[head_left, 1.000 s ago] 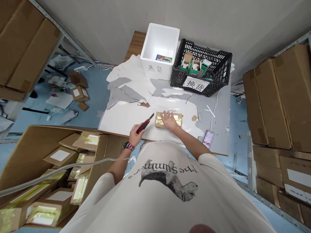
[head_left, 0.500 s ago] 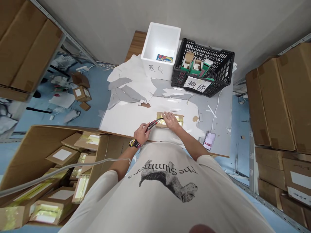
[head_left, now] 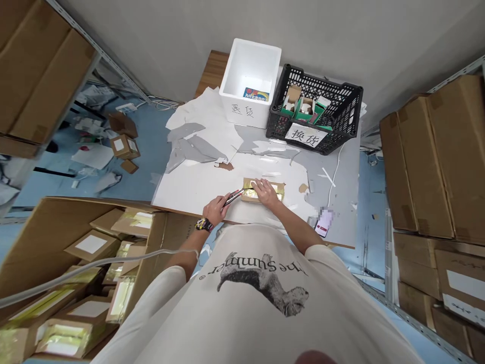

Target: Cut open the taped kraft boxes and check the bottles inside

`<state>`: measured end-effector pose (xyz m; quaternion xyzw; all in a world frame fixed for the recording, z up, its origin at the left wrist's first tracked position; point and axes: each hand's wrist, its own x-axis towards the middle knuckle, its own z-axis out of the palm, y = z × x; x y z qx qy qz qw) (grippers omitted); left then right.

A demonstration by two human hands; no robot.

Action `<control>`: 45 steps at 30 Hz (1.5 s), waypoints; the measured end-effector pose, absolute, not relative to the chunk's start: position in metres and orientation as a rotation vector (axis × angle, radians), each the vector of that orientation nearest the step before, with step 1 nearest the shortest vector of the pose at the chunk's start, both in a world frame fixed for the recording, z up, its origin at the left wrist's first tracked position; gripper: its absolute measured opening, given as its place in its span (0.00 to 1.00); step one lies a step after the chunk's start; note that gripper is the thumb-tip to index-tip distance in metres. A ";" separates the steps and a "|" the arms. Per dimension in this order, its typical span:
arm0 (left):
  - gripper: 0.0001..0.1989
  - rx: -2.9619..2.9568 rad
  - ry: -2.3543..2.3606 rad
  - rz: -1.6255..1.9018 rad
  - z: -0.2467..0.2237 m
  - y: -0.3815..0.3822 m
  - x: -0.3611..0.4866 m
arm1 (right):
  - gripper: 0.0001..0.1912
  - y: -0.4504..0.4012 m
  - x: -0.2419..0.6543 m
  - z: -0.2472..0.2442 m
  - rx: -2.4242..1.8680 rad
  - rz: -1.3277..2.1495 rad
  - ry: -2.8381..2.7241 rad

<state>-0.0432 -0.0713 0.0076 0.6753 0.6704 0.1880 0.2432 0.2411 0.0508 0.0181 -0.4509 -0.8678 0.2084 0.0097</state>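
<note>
A small cardboard box wrapped in yellow tape lies on the table near its front edge. My right hand grips it from above, fingers curled over its top and the palm toward its near side. In my left hand is a slim dark utility knife with red and silver on it, pointing right. Its tip is at the box's left end, close to my right fingers. Whether the blade has entered the tape is too small to tell.
A white foam box and a black crate with small green cartons stand at the back. A phone lies right. At left, a large carton holds several taped boxes. Torn paper covers part of the table.
My left hand and the knife have drawn slightly left and back from the box. My right hand stays on the box. The whole view has shifted a little.
</note>
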 end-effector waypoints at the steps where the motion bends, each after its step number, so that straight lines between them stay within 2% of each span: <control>1: 0.30 1.873 1.817 0.493 0.008 -0.068 -0.050 | 0.35 0.051 0.241 0.019 -1.407 0.651 -2.713; 13: 0.28 2.043 1.606 0.380 0.031 0.029 -0.124 | 0.34 0.058 0.241 0.019 -1.443 0.618 -2.678; 17: 0.30 2.008 1.567 0.423 0.029 0.022 -0.135 | 0.32 0.063 0.245 0.020 -1.397 0.499 -2.674; 23: 0.31 1.543 2.129 0.438 -0.018 -0.034 -0.126 | 0.29 0.083 0.257 0.036 -1.068 0.324 -2.750; 28: 0.33 1.365 2.252 0.326 -0.026 -0.016 -0.089 | 0.23 0.098 0.273 0.053 -1.124 0.297 -2.777; 30: 0.30 1.562 2.127 0.495 -0.012 0.002 -0.065 | 0.21 0.092 0.279 0.057 -1.288 0.319 -2.773; 33: 0.24 1.938 1.587 0.669 0.014 0.031 -0.024 | 0.21 0.073 0.284 0.059 -1.547 0.462 -2.699; 36: 0.20 2.218 1.094 0.500 0.033 0.061 0.010 | 0.20 0.055 0.287 0.060 -1.686 0.694 -2.593; 39: 0.21 2.353 0.988 0.207 0.043 0.087 0.027 | 0.18 0.044 0.291 0.061 -1.643 0.892 -2.501; 41: 0.24 2.389 0.963 0.067 0.046 0.098 0.029 | 0.24 0.040 0.293 0.063 -1.639 1.018 -2.428; 43: 0.23 2.437 0.887 0.019 0.047 0.104 0.030 | 0.30 0.038 0.294 0.064 -1.678 1.087 -2.390; 45: 0.16 2.524 0.745 -0.022 0.048 0.106 0.032 | 0.24 0.036 0.291 0.065 -1.641 1.013 -2.475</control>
